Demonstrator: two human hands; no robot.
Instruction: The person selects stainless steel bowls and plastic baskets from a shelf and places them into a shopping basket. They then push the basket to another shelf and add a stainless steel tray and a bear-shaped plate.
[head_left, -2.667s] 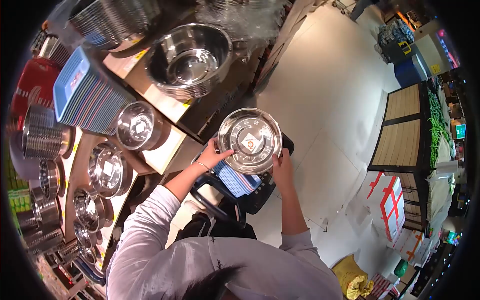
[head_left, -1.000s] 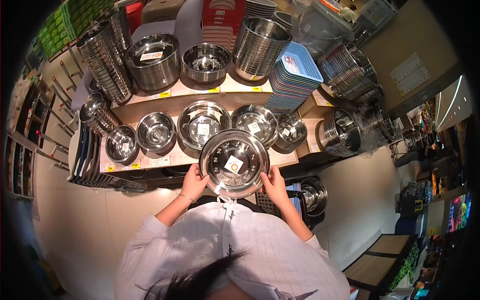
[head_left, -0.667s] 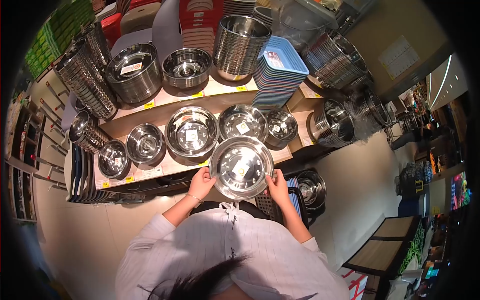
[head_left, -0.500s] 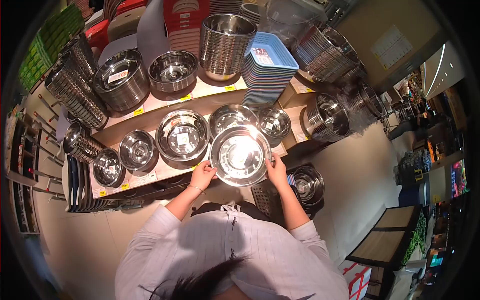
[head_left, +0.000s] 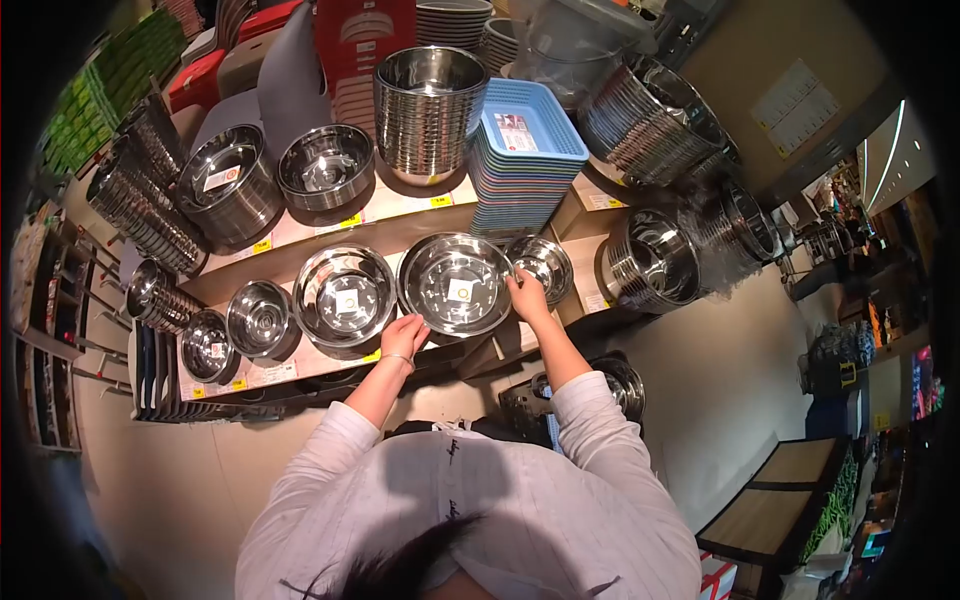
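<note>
Two tiers of pale wooden shelf (head_left: 315,372) carry steel kitchenware under bright light, with yellow price labels along their edges. On the lower tier, a wide steel bowl (head_left: 455,284) with a square white label sits between another large bowl (head_left: 345,296) and a smaller bowl (head_left: 538,268). The person's right hand (head_left: 527,297) grips its right rim, fingers curled in; the left hand (head_left: 404,338) has its fingertips bunched at the near-left rim — whether they pinch it or merely touch, I cannot tell. Above stand a tall stack of pots (head_left: 430,115) and nested blue baskets (head_left: 527,150). Pale floor (head_left: 720,350) runs off to the right, toward a dark-framed stand (head_left: 780,485) beside green produce (head_left: 832,500).

The underside of the wide bowl is hidden, so what it rests on cannot be seen. The right hand partly covers the smaller bowl. Cloudy plastic blurs the pots (head_left: 742,222) at far right, and the right arm cuts across a basin (head_left: 622,385) below — its surroundings are dark. Black lens corners crop the room.
</note>
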